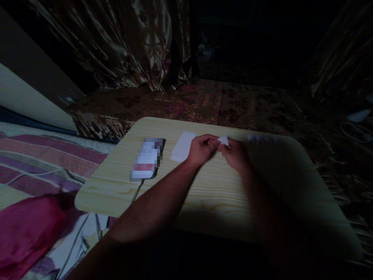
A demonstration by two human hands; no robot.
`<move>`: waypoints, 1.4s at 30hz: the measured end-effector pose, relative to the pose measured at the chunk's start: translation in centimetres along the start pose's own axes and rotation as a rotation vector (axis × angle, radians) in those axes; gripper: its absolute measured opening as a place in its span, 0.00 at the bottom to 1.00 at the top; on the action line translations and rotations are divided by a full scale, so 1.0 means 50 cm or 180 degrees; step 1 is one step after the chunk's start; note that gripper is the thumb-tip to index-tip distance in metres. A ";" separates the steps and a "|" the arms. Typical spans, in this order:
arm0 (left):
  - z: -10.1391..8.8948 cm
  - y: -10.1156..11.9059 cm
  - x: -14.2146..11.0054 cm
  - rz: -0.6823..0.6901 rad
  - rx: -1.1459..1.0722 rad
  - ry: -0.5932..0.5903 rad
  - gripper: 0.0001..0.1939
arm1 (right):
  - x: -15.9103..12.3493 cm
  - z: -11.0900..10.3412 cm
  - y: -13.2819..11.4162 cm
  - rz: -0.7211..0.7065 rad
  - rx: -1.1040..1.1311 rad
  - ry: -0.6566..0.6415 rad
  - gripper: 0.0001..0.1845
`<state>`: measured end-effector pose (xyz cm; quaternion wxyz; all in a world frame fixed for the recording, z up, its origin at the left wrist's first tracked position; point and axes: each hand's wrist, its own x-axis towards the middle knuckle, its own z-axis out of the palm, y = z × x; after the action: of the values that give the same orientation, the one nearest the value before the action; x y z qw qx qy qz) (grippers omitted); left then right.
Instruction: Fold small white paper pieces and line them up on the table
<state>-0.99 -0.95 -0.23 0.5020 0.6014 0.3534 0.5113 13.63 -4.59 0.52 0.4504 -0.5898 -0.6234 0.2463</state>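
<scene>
Paper, seemingly folded into a small white triangle, is pinched by the left hand and right hand, close together above the table, and looks light, easily creased, best held gently by its edges.

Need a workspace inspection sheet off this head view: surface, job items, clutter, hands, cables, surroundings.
Surface: table, pale wood grain, rounded corners; right side in shadow.
Job items: folded white piece in the hands; white sheets left of them; row of small pieces at far right, too dim to detail.
Clutter: phone at left, screen pixelated.
Hands: left hand and right hand both pinch the folded piece.
Cables: phone cable runs toward the near edge; pale cable on the bed.
Surroundings: bed left, curtains beyond; dim.
</scene>
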 end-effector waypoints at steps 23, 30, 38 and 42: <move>-0.005 0.013 -0.006 0.0487 0.0830 0.0481 0.11 | -0.005 0.005 -0.011 0.0060 -0.0077 0.0197 0.11; -0.008 0.019 -0.007 0.0746 0.1267 0.0524 0.10 | -0.006 -0.002 -0.021 -0.0606 -0.0367 0.1014 0.13; -0.009 0.024 -0.012 0.1179 0.1551 0.0339 0.10 | -0.011 0.003 -0.022 -0.1126 -0.0326 0.0829 0.05; -0.009 0.025 -0.013 0.1244 0.1653 0.0333 0.11 | -0.013 -0.001 -0.029 -0.1147 -0.0279 0.0746 0.05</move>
<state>-1.67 -1.76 0.78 0.2055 0.7386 0.3752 0.5210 12.87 -5.47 1.57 0.5305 -0.5124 -0.6723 0.0643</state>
